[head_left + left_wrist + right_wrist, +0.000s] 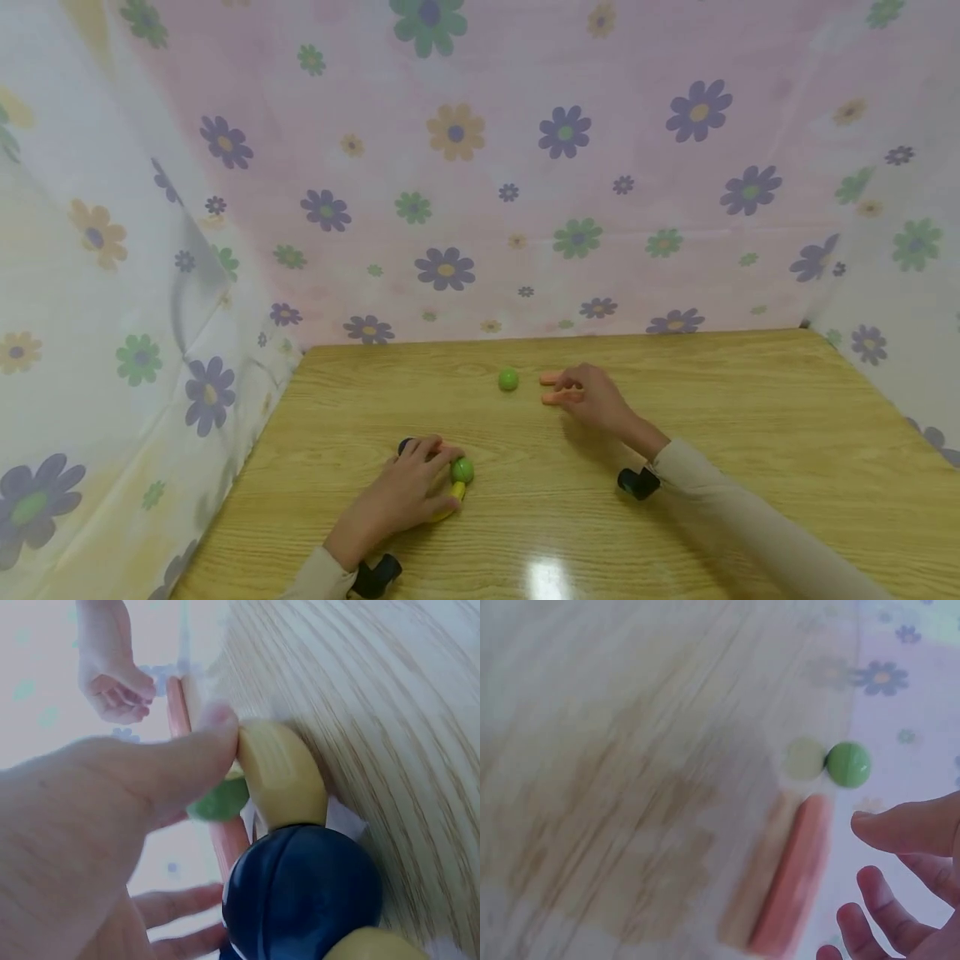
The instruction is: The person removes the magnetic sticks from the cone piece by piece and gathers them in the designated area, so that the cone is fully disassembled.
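My left hand lies low over a small group on the table, fingers spread and nearly straight. Around it are a yellow banana-shaped piece, a green ball and, partly hidden by the fingers, a dark item. In the left wrist view the thumb is right at the end of the yellow piece, beside a dark blue ball. My right hand hovers at two orange sticks. The right wrist view shows its loosely bent fingers apart from an orange stick.
A second green ball sits left of the sticks on the wooden table. Flower-patterned cloth rises along the table's back edge and both sides. Dark wrist cameras are strapped at both sleeves.
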### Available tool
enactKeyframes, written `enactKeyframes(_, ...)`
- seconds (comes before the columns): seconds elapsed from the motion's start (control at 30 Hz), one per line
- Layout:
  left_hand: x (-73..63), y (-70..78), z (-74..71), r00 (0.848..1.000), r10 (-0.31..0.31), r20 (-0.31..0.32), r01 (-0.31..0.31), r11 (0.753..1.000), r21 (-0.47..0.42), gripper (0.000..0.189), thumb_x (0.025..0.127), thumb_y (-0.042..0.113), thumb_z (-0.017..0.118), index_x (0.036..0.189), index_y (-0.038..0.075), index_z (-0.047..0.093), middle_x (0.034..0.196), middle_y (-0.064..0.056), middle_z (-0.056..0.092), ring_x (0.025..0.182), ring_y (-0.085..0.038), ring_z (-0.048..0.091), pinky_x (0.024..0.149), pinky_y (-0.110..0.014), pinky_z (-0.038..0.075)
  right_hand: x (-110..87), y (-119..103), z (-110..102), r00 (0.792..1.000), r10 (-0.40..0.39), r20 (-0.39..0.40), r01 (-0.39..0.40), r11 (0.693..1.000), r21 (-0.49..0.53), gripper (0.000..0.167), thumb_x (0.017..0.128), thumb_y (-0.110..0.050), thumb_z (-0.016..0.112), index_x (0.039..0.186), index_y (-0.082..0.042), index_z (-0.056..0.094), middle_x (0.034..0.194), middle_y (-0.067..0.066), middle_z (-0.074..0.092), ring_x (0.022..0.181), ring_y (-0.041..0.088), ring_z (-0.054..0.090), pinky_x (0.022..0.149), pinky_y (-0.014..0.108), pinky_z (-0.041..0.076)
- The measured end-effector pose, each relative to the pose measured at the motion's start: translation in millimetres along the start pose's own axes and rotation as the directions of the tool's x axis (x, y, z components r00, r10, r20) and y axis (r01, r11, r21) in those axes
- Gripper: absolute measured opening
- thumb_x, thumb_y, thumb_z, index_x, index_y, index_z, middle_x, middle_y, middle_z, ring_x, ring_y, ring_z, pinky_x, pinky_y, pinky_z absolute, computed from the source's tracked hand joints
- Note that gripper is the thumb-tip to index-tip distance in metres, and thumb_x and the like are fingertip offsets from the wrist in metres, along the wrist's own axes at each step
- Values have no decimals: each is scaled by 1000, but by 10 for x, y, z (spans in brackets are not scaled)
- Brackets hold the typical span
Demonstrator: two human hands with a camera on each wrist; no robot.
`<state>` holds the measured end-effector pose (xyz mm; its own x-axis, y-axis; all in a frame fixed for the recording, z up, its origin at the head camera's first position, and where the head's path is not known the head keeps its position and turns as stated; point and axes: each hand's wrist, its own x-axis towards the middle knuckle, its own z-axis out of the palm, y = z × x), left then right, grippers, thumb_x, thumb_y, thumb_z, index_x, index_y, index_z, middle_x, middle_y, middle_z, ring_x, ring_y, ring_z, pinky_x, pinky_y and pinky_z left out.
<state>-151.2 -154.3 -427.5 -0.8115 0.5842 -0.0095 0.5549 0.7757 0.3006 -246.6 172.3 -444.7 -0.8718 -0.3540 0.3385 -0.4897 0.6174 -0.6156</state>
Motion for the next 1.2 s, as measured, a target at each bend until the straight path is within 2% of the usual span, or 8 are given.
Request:
enactKeyframes(0.27, 51, 62, 77, 990, -108, -93, 119, 985, 125, 62, 86, 52, 62, 137, 19, 48, 118, -13, 50, 108, -36, 49, 65, -52, 49, -78, -221, 1, 993, -56, 107, 43, 991, 128, 16, 81, 7, 66, 95, 0, 67, 125, 23, 55, 97, 32, 55, 82, 49, 49)
enactKeyframes(0.53, 102, 128, 95, 940, -275, -203, 320, 915, 246, 67, 81, 62, 61, 133, 19, 53, 107, -19, 55, 84, -35, 54, 48, -39, 47, -179, -522, 25, 965, -131, 225, 109, 988, 110, 18, 83, 0, 69, 99, -6, 64, 101, 4, 59, 95, 34, 54, 80, 51, 45)
enactKeyframes(0.67, 99, 100, 50, 925, -305, -226, 358, 898, 256, 71, 77, 66, 63, 131, 19, 55, 105, -18, 58, 84, -35, 56, 50, -42, 46, -204, -659, 63, 945, -169, 280, 136, 982, 134, 15, 84, -3, 69, 99, -7, 65, 100, 1, 59, 94, 31, 54, 80, 48, 46)
enactKeyframes(0.8, 55, 11, -72, 961, -245, -126, 263, 952, 155, 65, 81, 54, 67, 133, 19, 51, 117, -19, 55, 101, -38, 54, 69, -55, 47, -243, -776, 97, 921, -211, 328, 168, 974, 154, 14, 86, -7, 68, 99, -10, 66, 100, 0, 58, 92, 28, 54, 79, 45, 47)
enactKeyframes(0.87, 31, -56, -156, 984, -173, -29, 174, 983, 58, 60, 84, 42, 70, 136, 19, 49, 129, -20, 48, 114, -40, 48, 81, -61, 42, -264, -831, 106, 910, -225, 347, 179, 971, 159, 14, 86, -8, 68, 99, -12, 66, 100, -1, 57, 91, 28, 54, 79, 43, 48)
enactKeyframes(0.93, 14, -124, -235, 996, -70, 63, 73, 997, -38, 58, 86, 31, 71, 137, 18, 47, 139, -20, 40, 125, -41, 40, 90, -63, 38, -281, -883, 117, 902, -224, 368, 176, 971, 159, 16, 85, -8, 69, 99, -15, 66, 100, -2, 57, 91, 26, 54, 78, 42, 48)
enactKeyframes(1.07, 6, -222, -349, 979, 74, 191, -46, 988, -146, 57, 86, 21, 71, 138, 15, 47, 148, -22, 29, 133, -43, 30, 97, -60, 35, -315, -984, 147, 879, -230, 418, 171, 970, 173, 17, 85, -7, 69, 100, -15, 65, 102, -4, 57, 94, 25, 55, 80, 40, 48)
enactKeyframes(1.2, 12, -254, -402, 958, 92, 273, -51, 987, -154, 56, 86, 23, 71, 137, 16, 50, 148, -21, 29, 132, -42, 31, 99, -58, 35, -347, -1075, 205, 851, -250, 462, 184, 966, 183, 18, 85, -8, 70, 101, -13, 65, 102, -6, 56, 95, 22, 55, 82, 38, 48)
